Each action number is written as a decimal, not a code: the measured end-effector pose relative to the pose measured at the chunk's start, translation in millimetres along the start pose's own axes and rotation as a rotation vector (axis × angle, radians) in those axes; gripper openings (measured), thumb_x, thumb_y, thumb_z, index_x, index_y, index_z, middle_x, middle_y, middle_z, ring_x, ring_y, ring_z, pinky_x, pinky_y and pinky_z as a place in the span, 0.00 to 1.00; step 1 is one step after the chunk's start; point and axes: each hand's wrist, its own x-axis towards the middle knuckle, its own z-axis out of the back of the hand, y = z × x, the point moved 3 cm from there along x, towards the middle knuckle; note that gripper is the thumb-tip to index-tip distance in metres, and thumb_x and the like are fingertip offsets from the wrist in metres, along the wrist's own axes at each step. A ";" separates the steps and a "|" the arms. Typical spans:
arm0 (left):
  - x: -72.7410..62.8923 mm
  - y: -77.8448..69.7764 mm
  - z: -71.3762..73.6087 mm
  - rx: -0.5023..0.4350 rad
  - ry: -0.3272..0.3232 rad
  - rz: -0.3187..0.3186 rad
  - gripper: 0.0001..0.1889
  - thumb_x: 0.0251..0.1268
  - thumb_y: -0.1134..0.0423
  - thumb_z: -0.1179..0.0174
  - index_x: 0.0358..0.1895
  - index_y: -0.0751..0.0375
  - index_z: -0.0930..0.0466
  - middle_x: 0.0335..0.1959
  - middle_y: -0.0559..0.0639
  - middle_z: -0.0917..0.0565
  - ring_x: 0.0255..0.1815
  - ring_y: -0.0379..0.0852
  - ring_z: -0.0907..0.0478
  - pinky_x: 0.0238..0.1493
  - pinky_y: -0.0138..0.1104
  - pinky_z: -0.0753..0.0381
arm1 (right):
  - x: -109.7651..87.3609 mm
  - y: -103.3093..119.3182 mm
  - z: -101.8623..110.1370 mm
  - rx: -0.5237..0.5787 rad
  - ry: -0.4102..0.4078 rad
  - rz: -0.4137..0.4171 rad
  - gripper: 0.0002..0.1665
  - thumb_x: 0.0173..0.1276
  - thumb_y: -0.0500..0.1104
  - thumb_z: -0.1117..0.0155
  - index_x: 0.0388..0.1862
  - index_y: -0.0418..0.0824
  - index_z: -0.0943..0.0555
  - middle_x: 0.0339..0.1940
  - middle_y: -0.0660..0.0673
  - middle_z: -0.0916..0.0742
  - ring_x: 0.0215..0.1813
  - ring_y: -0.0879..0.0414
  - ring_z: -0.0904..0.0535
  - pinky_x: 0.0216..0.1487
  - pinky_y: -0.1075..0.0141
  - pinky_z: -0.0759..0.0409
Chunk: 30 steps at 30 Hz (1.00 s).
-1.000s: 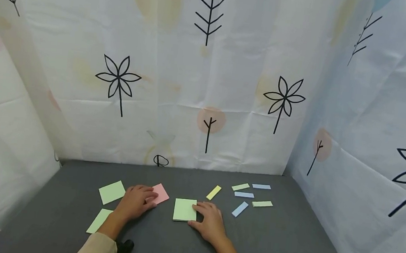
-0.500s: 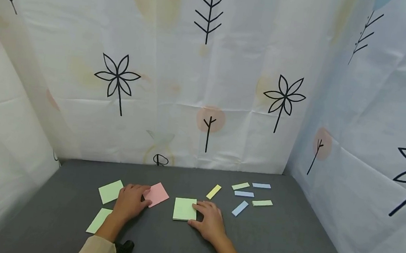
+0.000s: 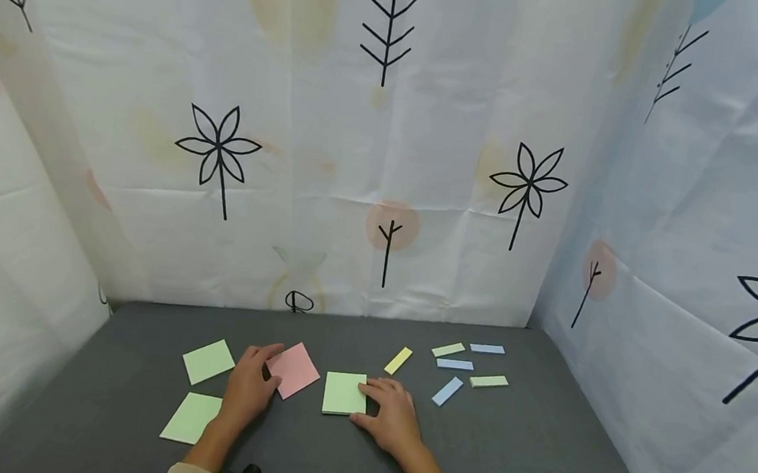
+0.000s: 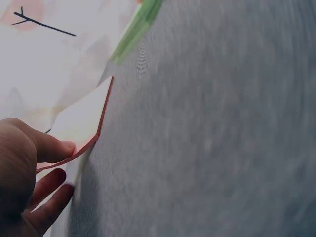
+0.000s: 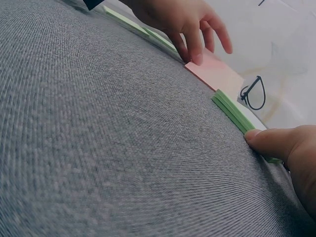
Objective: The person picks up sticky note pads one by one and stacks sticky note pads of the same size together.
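My left hand (image 3: 248,386) pinches the left corner of a pink sticky note pad (image 3: 295,372). In the left wrist view the thumb lies on top of the pink pad (image 4: 81,118), which bends slightly. To its right, my right hand (image 3: 393,417) holds the right side of a light green sticky note stack (image 3: 344,394) lying flat. The right wrist view shows layers in that green stack (image 5: 232,112), with the right thumb against its near edge; the other right fingers are hidden there. The pink pad's far end is close to the stack.
Two light green sticky notes (image 3: 208,362) lie left of the left hand, the nearer one (image 3: 190,417) partly covered by the arm. Several narrow strips lie at the right, including a yellow strip (image 3: 398,360) and a blue strip (image 3: 447,391). Printed curtains (image 3: 444,274) enclose the grey table (image 3: 536,461).
My left hand has drawn back from over the pink pad to its left corner, and the pad has since shifted slightly right and nearer. The right hand and green stack stay put.
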 end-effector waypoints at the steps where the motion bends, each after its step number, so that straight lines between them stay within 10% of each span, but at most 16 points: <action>1: -0.9 -0.9 -0.2 -0.015 -0.016 -0.007 0.28 0.51 0.74 0.31 0.60 0.60 0.22 0.46 0.58 0.24 0.43 0.54 0.24 0.45 0.48 0.23 | -0.1 0.0 0.0 0.001 0.000 -0.001 0.31 0.52 0.54 0.23 0.56 0.46 0.16 0.56 0.48 0.16 0.62 0.46 0.27 0.58 0.45 0.31; 6: -3.9 -3.1 -1.6 -0.122 -0.058 0.015 0.30 0.52 0.78 0.33 0.61 0.60 0.23 0.44 0.57 0.23 0.37 0.50 0.24 0.39 0.43 0.23 | -0.2 -0.2 -0.2 0.002 0.008 -0.010 0.31 0.53 0.54 0.23 0.56 0.46 0.16 0.56 0.48 0.16 0.62 0.46 0.27 0.58 0.45 0.31; 17: -7.6 0.9 -9.8 -0.700 -0.019 0.347 0.33 0.57 0.82 0.38 0.68 0.65 0.32 0.51 0.66 0.25 0.37 0.50 0.18 0.36 0.36 0.15 | -0.2 0.6 1.0 -0.002 0.018 -0.003 0.31 0.54 0.54 0.24 0.56 0.45 0.17 0.56 0.48 0.16 0.62 0.46 0.27 0.58 0.44 0.31; 30: -9.4 0.7 -10.8 -0.872 -0.076 0.501 0.31 0.60 0.81 0.41 0.68 0.65 0.34 0.57 0.67 0.27 0.36 0.41 0.19 0.36 0.33 0.16 | -0.3 1.1 2.1 -0.004 0.007 -0.002 0.31 0.54 0.54 0.24 0.56 0.46 0.16 0.56 0.48 0.16 0.62 0.46 0.27 0.57 0.45 0.31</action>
